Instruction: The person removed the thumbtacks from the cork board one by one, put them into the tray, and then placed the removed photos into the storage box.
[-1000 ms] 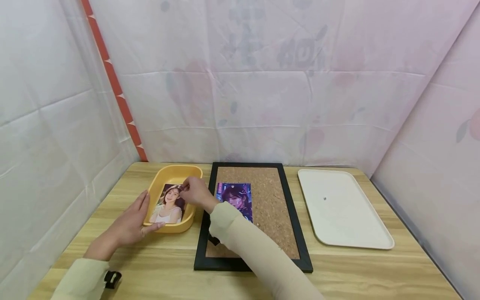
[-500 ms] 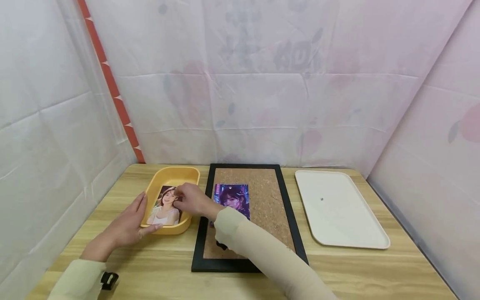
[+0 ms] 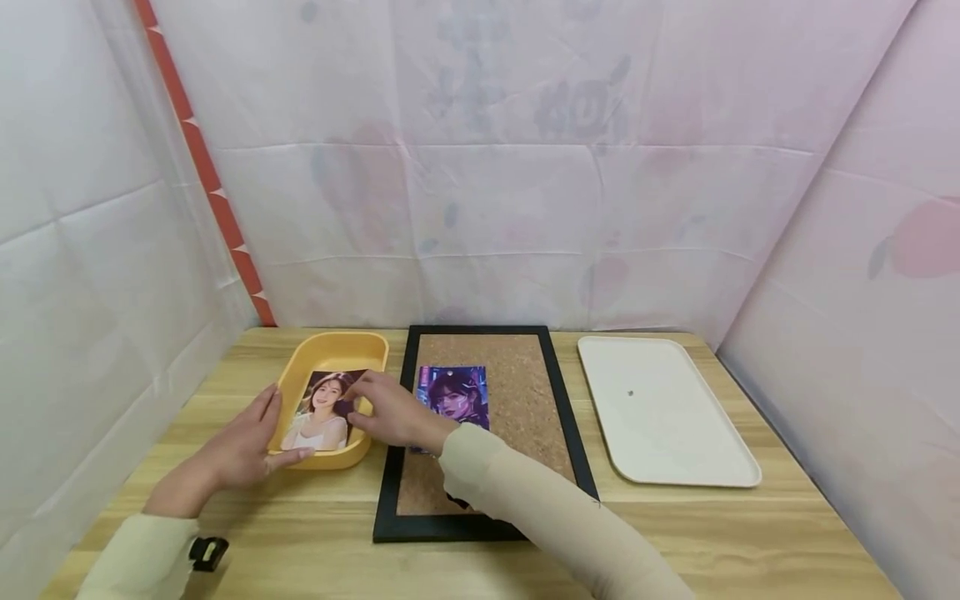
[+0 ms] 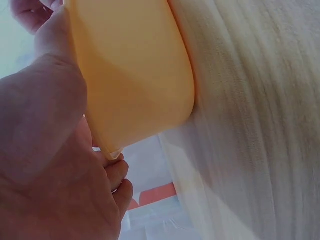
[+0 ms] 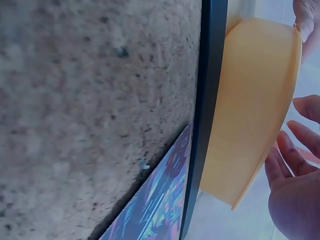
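Note:
In the head view, my left hand [image 3: 232, 454] holds the near left corner of a yellow tray [image 3: 378, 342], thumb over its front rim and fingers along its left side. The left wrist view has this hand's fingers [image 4: 117, 172] bent around the tray's rim. A photo [image 3: 322, 417] of a person in a white top lies in the tray. My right hand [image 3: 390, 408] reaches over the tray's right rim, its fingertips at the photo's right edge. From the right wrist, this hand's fingers [image 5: 305, 132] appear spread apart beside the yellow wall.
A black-framed corkboard [image 3: 517, 392] lies right of the tray, under the right forearm. Pinned at its left is a purple picture card [image 3: 457, 396]. Farther right sits a white tray [image 3: 667, 417] with a small dark item [image 3: 631, 393] on it. White curtains surround the table.
The right hand's fingers have shifted slightly down the photo's right edge and spread apart. The left hand keeps its place on the yellow tray. The head view has turned slightly right.

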`<state>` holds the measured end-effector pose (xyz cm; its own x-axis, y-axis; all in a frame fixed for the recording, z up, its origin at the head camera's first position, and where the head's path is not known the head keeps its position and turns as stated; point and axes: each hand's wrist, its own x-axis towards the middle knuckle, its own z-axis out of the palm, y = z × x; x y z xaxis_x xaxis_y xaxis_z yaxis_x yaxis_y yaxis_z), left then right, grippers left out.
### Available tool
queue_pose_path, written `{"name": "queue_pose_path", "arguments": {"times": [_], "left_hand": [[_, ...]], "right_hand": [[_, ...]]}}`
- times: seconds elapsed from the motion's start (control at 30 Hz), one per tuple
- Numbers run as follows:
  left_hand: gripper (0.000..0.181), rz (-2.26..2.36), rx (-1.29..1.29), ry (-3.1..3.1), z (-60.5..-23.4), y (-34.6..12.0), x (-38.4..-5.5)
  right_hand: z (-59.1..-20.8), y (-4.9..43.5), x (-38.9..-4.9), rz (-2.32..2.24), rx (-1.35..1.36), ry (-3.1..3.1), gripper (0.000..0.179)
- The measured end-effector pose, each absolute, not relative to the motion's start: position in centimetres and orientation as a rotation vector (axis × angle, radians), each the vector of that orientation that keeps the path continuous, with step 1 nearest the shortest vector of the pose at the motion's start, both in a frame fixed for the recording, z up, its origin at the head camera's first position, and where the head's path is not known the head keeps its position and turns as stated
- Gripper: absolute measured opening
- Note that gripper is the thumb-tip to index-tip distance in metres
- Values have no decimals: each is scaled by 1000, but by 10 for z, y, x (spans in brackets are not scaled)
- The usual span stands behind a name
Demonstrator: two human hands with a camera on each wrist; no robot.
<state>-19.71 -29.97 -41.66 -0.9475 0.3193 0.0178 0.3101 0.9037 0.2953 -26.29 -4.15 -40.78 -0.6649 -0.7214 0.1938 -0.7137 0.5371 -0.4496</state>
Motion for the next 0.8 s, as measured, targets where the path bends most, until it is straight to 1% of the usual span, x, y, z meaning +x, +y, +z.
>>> {"name": "queue_pose_path", "arguments": {"times": [0.37,0.8], "left_hand": [[116,470,475,3026,-414,-300,-197],[117,399,501,3045,-413,-301,-200]], "right_hand": [[-406,-24,-258,-791,-1203,2785,32],[-408,7,-264,-790,-1132,2784,43]]}}
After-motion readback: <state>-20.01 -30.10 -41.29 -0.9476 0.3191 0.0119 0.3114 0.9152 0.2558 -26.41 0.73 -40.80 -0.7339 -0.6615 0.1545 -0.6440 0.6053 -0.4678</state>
